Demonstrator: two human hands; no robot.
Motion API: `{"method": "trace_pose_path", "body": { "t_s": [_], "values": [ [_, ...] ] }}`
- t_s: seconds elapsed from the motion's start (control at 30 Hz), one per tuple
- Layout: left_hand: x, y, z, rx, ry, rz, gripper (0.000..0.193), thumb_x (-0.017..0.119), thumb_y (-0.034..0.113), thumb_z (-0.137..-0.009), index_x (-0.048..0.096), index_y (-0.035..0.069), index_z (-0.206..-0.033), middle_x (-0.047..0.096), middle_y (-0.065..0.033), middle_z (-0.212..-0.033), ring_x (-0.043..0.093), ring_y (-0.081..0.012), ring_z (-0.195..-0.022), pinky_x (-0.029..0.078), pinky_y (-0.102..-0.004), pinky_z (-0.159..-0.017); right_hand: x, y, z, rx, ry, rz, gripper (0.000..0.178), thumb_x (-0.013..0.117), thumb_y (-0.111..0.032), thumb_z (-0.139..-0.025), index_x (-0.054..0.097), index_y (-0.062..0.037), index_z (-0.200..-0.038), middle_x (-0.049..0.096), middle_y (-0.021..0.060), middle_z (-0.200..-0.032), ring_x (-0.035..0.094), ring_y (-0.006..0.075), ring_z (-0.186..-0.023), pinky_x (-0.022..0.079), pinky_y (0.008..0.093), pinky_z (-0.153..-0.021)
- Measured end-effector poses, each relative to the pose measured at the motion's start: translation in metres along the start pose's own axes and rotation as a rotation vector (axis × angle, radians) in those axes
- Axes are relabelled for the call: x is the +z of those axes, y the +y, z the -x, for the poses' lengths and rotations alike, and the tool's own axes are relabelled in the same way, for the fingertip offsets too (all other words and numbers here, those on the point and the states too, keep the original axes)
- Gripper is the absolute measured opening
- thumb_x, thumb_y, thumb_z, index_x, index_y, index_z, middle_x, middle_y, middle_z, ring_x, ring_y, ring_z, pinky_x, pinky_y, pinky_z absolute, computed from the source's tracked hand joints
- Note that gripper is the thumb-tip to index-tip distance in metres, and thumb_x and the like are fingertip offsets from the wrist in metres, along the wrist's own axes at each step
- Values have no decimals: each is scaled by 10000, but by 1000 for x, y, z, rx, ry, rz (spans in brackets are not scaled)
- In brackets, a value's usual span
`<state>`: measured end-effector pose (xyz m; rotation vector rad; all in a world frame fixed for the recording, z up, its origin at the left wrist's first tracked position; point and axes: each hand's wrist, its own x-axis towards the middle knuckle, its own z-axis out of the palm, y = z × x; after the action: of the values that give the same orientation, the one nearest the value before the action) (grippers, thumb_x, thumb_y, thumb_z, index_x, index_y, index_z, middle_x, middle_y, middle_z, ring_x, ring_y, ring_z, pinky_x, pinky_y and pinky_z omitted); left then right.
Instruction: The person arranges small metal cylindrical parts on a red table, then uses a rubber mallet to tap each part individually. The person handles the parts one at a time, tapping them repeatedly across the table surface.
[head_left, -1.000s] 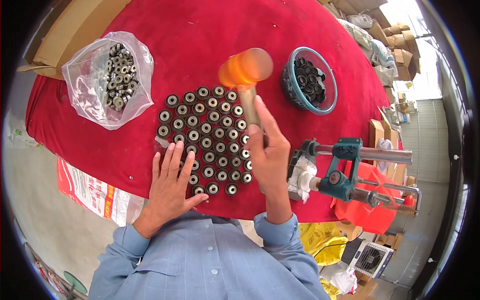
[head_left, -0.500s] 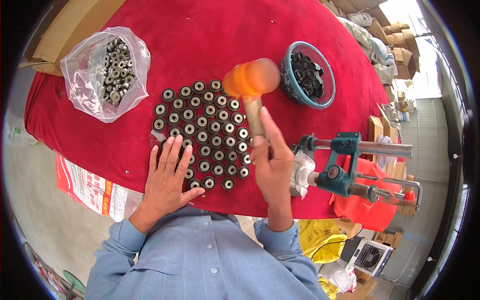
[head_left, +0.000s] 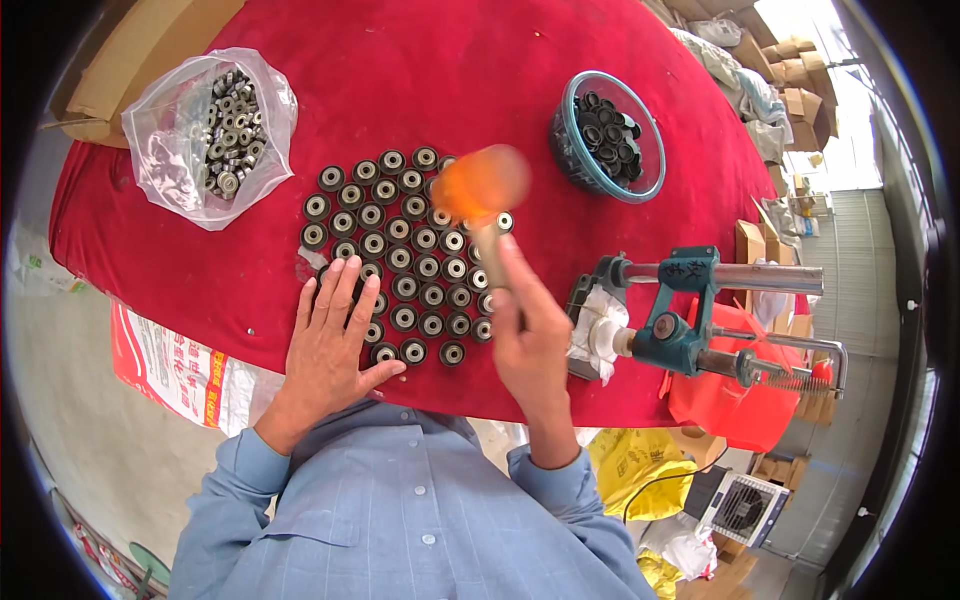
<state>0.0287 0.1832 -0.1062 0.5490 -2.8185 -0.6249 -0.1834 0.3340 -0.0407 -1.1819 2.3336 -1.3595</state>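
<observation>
My right hand (head_left: pixel 530 335) is closed around the handle of an orange-headed mallet (head_left: pixel 480 187), whose head is blurred by motion over the far right part of a cluster of bearings (head_left: pixel 398 230). These small metal bearings have black outer rings and stand close together on a red cloth. My left hand (head_left: pixel 328 335) lies flat with fingers spread at the near left edge of the cluster, covering some of it. Its fingertips are next to the bearings, and nothing shows in its grip. The mallet hides several bearings; I cannot tell if it touches them.
A clear plastic bag (head_left: pixel 165 150) of loose metal bearings (head_left: pixel 235 135) sits at the far left, by a cardboard box (head_left: pixel 135 65). Far right is a bowl (head_left: pixel 660 165) of black rings or caps (head_left: pixel 610 135). A green hand press (head_left: pixel 675 335) stands at the table's right edge.
The mallet has swung left and nearer, with my right hand moving the same way. My left hand stays spread beside the bearings. The whole view has shifted slightly.
</observation>
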Motion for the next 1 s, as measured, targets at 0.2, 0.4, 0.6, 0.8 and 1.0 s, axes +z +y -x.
{"method": "trace_pose_path", "body": {
  "t_s": [0.2, 0.4, 0.6, 0.8, 1.0],
  "values": [
    [-2, 2, -3, 1, 2, 3, 1142, 820, 596, -849, 296, 75, -1719, 261, -216, -1774, 236, -415, -1650, 207, -598, -1319, 2, 15, 4, 200, -78, -2, 599, 650, 26, -1012, 587, -131, -1587, 731, 189, -959, 686, 226, -760, 572, 379, -752],
    [1, 1, 1, -1, 23, -20, 1170, 845, 603, -823, 302, 83, -1719, 267, -206, -1775, 250, -399, -1648, 232, -593, -1313, -28, -23, 23, 219, 6, -75, 562, 632, 21, -1034, 575, -64, -1586, 733, 140, -969, 657, 167, -787, 574, 332, -752],
    [2, 2, 1, 11, 18, -1, 1151, 830, 584, -833, 292, 89, -1722, 260, -207, -1778, 233, -414, -1653, 203, -589, -1324, -9, 15, 38, 154, -32, 114, 574, 662, 40, -1009, 614, -120, -1558, 732, 180, -969, 696, 247, -792, 575, 385, -770],
    [4, 0, 2, 7, 26, -17, 1133, 805, 604, -852, 291, 92, -1722, 261, -206, -1780, 238, -413, -1652, 205, -586, -1323, -33, -19, 45, 277, -1, -70, 523, 602, -27, -1075, 583, -96, -1593, 707, 34, -935, 580, 62, -693, 508, 236, -628],
    [7, 0, 3, 19, 41, -37, 1117, 773, 634, -872, 293, 92, -1722, 259, -204, -1781, 240, -410, -1652, 204, -588, -1322, -22, 1, 66, 43, -72, 163, 633, 673, 60, -987, 582, -115, -1589, 657, 159, -870, 625, 215, -724, 552, 370, -722]
  ]
}}
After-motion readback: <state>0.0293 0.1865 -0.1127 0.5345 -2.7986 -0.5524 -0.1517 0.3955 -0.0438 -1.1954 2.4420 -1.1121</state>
